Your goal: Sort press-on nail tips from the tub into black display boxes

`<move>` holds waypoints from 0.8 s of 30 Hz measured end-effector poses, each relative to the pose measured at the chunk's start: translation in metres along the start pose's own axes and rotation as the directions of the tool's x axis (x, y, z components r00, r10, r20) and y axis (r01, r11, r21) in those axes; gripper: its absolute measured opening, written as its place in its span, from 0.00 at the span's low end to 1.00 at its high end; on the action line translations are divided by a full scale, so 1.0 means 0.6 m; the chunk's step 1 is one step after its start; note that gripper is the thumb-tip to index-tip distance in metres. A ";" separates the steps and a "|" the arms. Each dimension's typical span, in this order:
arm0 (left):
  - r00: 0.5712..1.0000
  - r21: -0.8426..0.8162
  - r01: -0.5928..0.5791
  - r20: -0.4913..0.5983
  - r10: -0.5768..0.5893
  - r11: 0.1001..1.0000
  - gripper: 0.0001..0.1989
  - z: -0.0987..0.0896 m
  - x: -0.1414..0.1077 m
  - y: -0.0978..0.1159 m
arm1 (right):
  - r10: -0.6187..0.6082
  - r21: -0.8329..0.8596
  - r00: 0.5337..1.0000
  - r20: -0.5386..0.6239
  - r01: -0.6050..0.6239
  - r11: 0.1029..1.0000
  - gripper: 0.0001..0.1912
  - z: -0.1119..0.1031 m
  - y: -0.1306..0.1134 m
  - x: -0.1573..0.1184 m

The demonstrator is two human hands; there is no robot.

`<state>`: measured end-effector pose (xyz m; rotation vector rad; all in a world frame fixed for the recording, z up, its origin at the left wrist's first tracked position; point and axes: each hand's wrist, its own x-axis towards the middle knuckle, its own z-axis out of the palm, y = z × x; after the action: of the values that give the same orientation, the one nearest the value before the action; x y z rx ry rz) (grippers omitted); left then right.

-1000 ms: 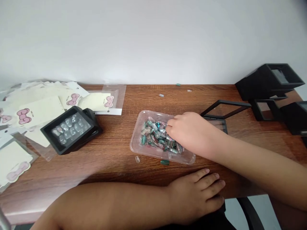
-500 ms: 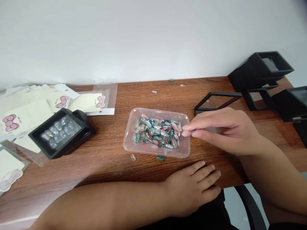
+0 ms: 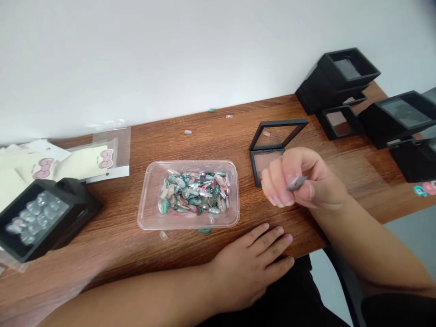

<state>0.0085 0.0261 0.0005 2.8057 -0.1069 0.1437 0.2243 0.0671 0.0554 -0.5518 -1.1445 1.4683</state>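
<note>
My right hand (image 3: 316,179) is raised over the table, thumb and curled fingers pinching a small dark grey press-on nail (image 3: 295,183). Behind it stands an open black display case (image 3: 254,164) with a clear window in its tilted lid; the hand covers part of the base. My left hand (image 3: 247,263) lies flat at the table's front edge, fingers spread, holding nothing. In front of that hand is a clear plastic tub (image 3: 145,204), heaped with press-on nails (image 3: 194,195) in green, pink and silver.
A black case with clear nails (image 3: 37,211) rests tilted at left, near cream cards (image 3: 85,163) with pink bows. Black cases (image 3: 350,68) are stacked at back right. Loose nails (image 3: 188,132) lie behind the tub, and a green nail (image 3: 205,230) at its front. Behind is a white wall (image 3: 204,45).
My right hand has moved away from the tub's right edge and turned, so the nail in its pinch now shows. The view has swung right. My left hand stays flat on the table.
</note>
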 end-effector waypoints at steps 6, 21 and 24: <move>1.000 0.025 -0.007 0.026 0.006 1.000 0.29 -0.010 0.002 -0.003 | 0.043 0.042 0.999 0.031 -0.044 0.998 0.08 0.005 -0.003 0.001; 0.999 0.042 -0.004 0.036 0.003 0.999 0.29 -0.014 0.003 -0.003 | 0.135 0.237 0.983 0.123 -0.161 0.958 0.07 0.005 0.000 -0.003; 1.000 0.046 -0.010 0.029 0.009 0.999 0.28 -0.016 0.003 -0.004 | 0.147 0.235 0.983 0.107 -0.169 0.957 0.06 0.005 -0.002 -0.003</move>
<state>0.0098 0.0313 0.0091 2.8546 -0.1257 0.1088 0.2227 0.0642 0.0575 -0.4182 -0.9867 1.7579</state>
